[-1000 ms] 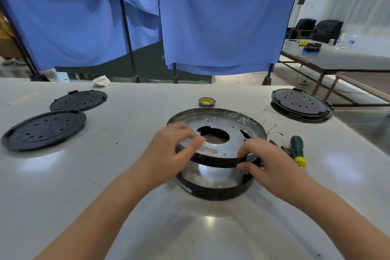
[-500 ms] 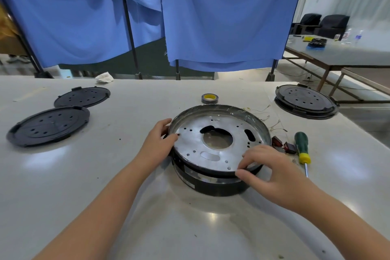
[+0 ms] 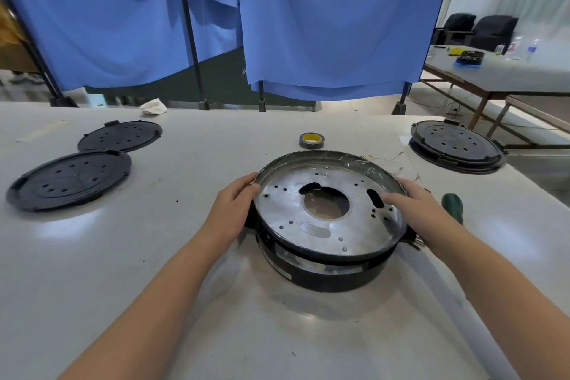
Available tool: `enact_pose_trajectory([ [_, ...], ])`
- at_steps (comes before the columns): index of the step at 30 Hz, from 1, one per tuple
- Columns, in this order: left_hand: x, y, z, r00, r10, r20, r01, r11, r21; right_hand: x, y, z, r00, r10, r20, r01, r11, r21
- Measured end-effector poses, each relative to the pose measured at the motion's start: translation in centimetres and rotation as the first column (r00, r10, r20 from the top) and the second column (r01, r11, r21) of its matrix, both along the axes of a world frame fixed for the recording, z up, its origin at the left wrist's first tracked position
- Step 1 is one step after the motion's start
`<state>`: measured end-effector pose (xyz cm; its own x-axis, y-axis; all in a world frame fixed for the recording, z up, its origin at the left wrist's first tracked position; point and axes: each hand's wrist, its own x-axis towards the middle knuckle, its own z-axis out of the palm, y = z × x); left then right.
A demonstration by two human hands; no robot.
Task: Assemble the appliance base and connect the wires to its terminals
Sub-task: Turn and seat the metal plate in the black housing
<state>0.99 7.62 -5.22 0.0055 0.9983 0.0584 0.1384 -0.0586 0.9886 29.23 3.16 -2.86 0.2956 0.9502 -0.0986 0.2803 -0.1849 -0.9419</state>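
Head view: the metal pan (image 3: 327, 210) sat tilted on the black base ring (image 3: 324, 274) at mid-desk (image 3: 216, 333). The left hand (image 3: 233, 203) and right hand (image 3: 413, 207) gripped the pan's opposite rims; a screwdriver (image 3: 452, 207) lay just right of it.

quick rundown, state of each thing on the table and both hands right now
metal pan: resting tilted in the black base ring, not seated flush
black base ring: flat on the table
left hand: holding the pan's left rim
right hand: on the pan's right rim, fingers over the edge
tape roll: lying flat
screwdriver: lying untouched
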Motion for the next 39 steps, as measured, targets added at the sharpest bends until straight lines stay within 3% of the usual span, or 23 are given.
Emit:
enact_pose_trajectory([
  [7,-0.1,-0.4,0.8,0.999,-0.050,0.002,0.050,0.999,-0.006,-0.4,-0.5,-0.1,0.992,-0.024,0.125,0.002,0.986,0.168],
  [13,-0.1,-0.3,1.1,0.999,0.010,-0.049,-0.008,1.000,0.030,-0.3,-1.0,0.5,0.957,-0.012,0.290,-0.046,0.980,0.192],
  [21,-0.1,-0.2,0.9,0.996,0.020,-0.084,-0.020,1.000,0.001,0.3,-1.0,0.6,0.926,-0.032,0.376,-0.033,0.986,0.164],
  [32,0.0,1.1,3.1,0.966,-0.036,-0.256,0.027,0.999,-0.038,1.6,0.8,2.3,0.727,-0.030,0.686,0.008,0.999,0.036],
  [39,-0.7,0.1,2.3,0.980,-0.008,-0.196,0.008,1.000,-0.003,2.1,1.1,3.3,0.725,-0.049,0.687,-0.053,0.991,0.126],
])
